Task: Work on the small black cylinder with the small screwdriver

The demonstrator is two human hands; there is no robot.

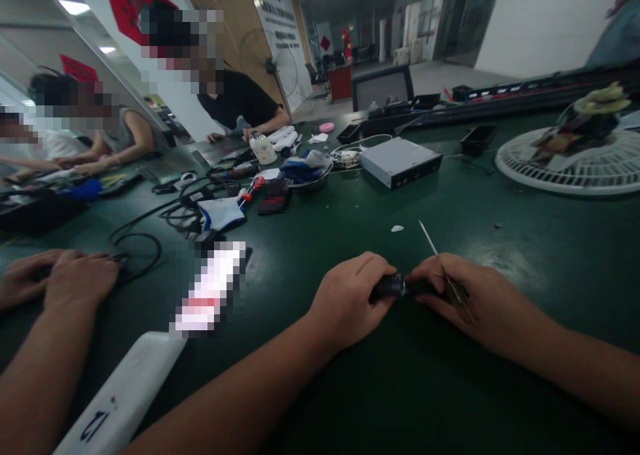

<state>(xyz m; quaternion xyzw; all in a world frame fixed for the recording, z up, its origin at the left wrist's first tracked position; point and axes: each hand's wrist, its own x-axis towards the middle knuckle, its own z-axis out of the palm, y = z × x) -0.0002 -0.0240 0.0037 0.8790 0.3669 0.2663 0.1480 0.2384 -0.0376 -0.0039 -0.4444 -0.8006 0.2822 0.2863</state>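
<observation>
My left hand (350,298) is wrapped round a short black cylinder (391,285), with its round end facing right. Close beside that end, my right hand (465,295) has its thumb and fingers closed. A screwdriver (428,237) lies across the right hand, its thin metal shaft pointing up and left past the knuckles. The right fingertips meet at a dark part (419,286) by the cylinder's end; whether it is joined to the cylinder I cannot tell. Both hands are low over the green table (370,388).
A co-worker's hands (83,278) are at the left beside a black cable (145,238). A white elongated case (120,388) and a blurred-out bright screen (213,288) lie nearer. Beyond are a grey disc drive (400,161), a white fan grille (565,165) and a small white scrap (397,228).
</observation>
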